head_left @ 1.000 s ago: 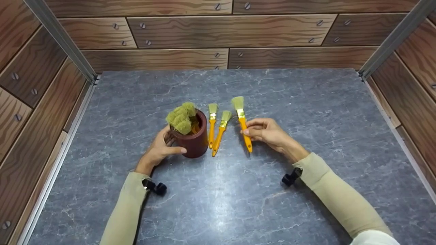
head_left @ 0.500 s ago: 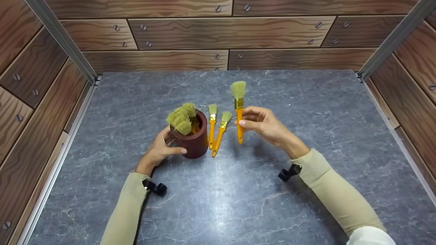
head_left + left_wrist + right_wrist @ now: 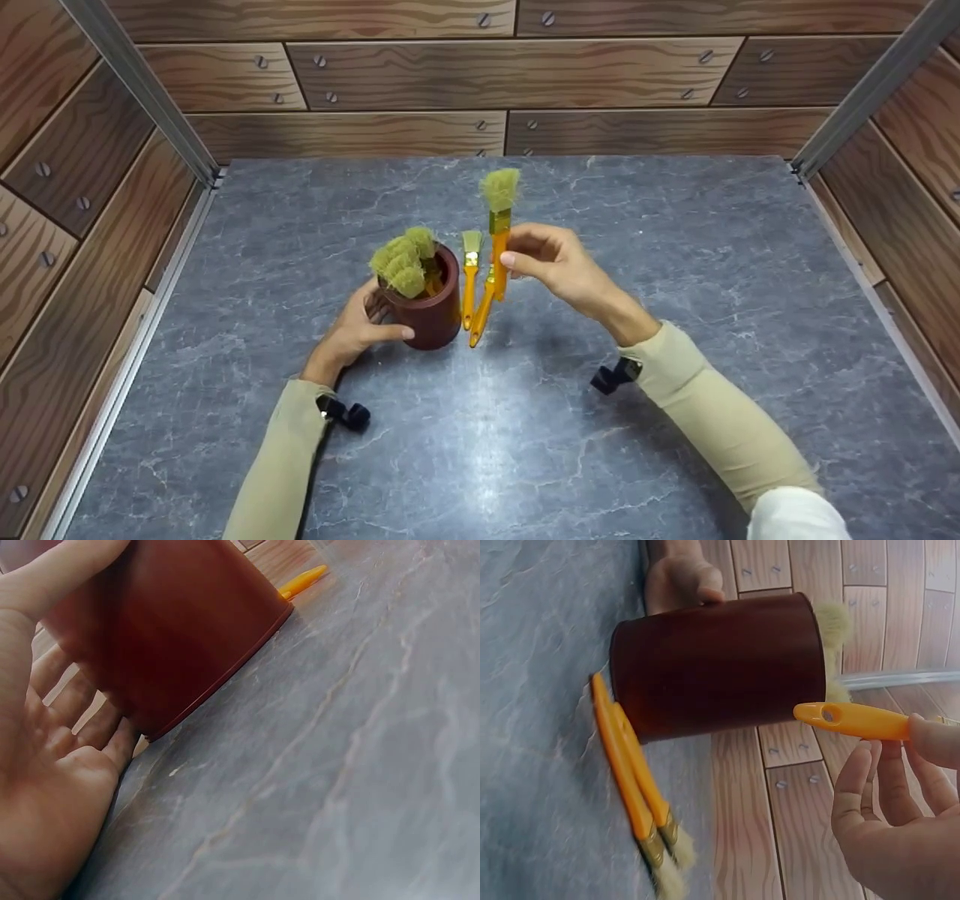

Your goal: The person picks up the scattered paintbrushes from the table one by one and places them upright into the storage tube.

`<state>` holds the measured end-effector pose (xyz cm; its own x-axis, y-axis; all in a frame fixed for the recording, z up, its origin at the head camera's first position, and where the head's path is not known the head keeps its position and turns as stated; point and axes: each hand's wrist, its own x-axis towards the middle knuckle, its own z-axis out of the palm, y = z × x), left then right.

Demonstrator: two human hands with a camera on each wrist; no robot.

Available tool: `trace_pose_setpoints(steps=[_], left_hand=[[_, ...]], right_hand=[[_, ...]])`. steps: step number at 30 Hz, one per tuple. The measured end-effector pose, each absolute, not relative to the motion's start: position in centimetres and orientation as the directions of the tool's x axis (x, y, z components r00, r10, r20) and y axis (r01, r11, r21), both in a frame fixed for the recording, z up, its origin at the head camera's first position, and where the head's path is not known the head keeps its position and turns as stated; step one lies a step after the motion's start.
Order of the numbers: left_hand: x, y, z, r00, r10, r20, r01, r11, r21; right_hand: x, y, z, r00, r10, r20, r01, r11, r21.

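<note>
My left hand [image 3: 351, 330] holds the side of a dark reddish-brown cylindrical cup [image 3: 427, 322], thumb in front and fingers behind. The cup [image 3: 180, 630] stands upright on the tabletop. Several brush heads with pale bristles [image 3: 403, 262] stick out of its mouth. My right hand [image 3: 566, 274] pinches a paintbrush [image 3: 500, 251] by its orange handle, bristles up, raised off the table to the right of the cup. In the right wrist view, the handle end of that paintbrush [image 3: 862, 721] shows near the cup's rim.
Two more orange-handled paintbrushes lie on the table beside the cup: one left [image 3: 469, 289], one right [image 3: 481, 315], its bristles hidden behind the raised brush and hand. The grey marbled tabletop [image 3: 675, 247] is bordered by wood-patterned walls [image 3: 510, 75].
My right hand has lifted its paintbrush off the table, turned it more upright and carried it left toward the cup. The left hand and cup have stayed in place.
</note>
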<state>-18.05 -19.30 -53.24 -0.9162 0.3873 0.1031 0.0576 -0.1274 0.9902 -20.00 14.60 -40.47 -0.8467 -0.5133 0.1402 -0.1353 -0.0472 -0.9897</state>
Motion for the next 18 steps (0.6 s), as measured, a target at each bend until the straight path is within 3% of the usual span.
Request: trace_pose_setpoints(steps=[18], left_hand=[[-18.1, -19.4, -53.4, -0.909, 0.394, 0.135, 0.1, -0.109, 0.989]], right_hand=[[-20.2, 10.4, -38.3, -0.773, -0.584, 0.247, -0.192, -0.156, -0.969]])
